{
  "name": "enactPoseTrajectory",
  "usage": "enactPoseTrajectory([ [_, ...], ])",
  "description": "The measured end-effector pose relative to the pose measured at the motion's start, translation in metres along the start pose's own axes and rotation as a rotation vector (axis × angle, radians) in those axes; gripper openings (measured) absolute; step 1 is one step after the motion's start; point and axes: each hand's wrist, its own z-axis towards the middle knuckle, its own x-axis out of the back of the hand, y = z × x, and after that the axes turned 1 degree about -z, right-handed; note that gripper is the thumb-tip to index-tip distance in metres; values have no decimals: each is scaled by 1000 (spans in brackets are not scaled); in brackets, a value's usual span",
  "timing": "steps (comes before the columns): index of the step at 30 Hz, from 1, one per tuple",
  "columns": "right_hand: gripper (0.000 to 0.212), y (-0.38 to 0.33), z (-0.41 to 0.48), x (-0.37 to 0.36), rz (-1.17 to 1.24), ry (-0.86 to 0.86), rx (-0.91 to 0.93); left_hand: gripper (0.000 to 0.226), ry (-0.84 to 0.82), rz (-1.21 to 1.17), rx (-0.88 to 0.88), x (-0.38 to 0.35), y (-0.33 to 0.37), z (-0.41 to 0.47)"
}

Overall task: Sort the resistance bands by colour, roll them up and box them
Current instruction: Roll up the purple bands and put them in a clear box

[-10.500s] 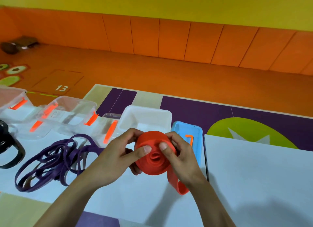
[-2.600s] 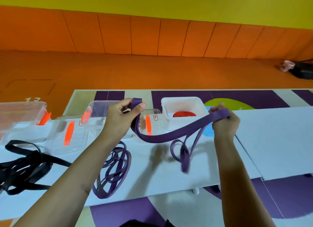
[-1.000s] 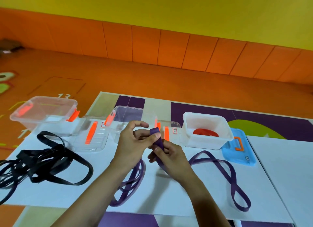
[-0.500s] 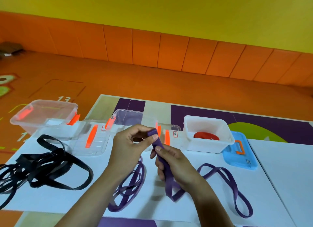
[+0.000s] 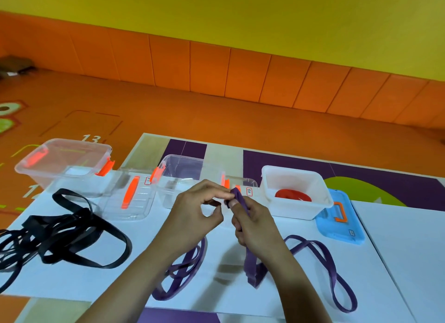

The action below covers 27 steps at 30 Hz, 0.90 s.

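White table (image 5: 397, 250) — hands (image 5: 195, 209) (image 5: 255, 226) pinch purple band (image 5: 251, 265), hanging vertically.

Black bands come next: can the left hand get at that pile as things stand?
Probably yes: the black bands lie uncovered left of the left hand, nothing between. Its fingers pinch the purple band, so it must let go first.

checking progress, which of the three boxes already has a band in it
The white box on the right: a rolled red band lies inside. The left clear box and middle clear box show no band.
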Motion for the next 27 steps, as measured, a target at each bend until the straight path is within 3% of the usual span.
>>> enactPoseTrajectory([
  [3,19,7,1,9,-338,52,131,33,22,-200,275,11,2,4],
  [5,27,6,-1,12,-507,45,188,17,7,-312,469,18,5,9],
  [8,45,0,-4,10,-641,-24,286,23,-206,-466,632,22,9,11],
  [10,53,-2,-5,9,-689,-72,312,20,-264,-490,630,21,7,9],
  [15,54,0,-4,10,-630,-78,343,22,-180,-563,601,19,2,3],
  [21,49,-1,-2,-3,-497,114,344,9,4,-699,649,-2,14,-1],
  [27,36,2,-4,-15,-543,290,296,16,83,-712,646,-17,21,-6],
])
